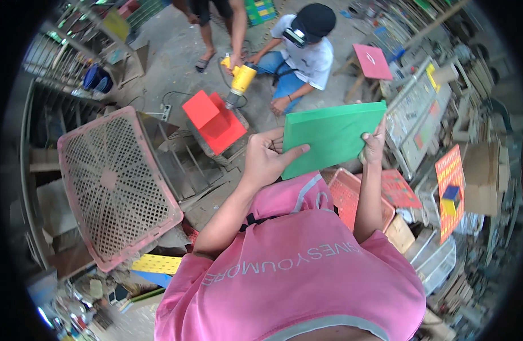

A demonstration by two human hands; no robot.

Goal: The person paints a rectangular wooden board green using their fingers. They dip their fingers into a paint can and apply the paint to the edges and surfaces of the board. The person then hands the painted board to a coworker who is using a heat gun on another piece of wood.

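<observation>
A flat green rectangular panel point(334, 135) with a raised edge is held up in front of my chest, tilted. My left hand point(268, 156) grips its left side, thumb on the near face and the fingers partly hidden behind. At the panel's right edge my right hand point(374, 142) is closed, its thumb on the front and the other fingers mostly out of sight. Beyond the panel to the left, a red block-shaped piece point(216, 122) rests on a low stand. A co-worker's hand points a yellow heat gun or similar power tool point(242, 78) toward that red piece.
A pink mesh crate point(122, 187) leans at the left. A person in a white shirt point(307, 57) sits on the floor ahead, beside a standing person. A red basket point(346, 196) is under my right arm. A pink-topped stool point(372, 61), metal frames and an orange perforated board point(450, 193) line the right.
</observation>
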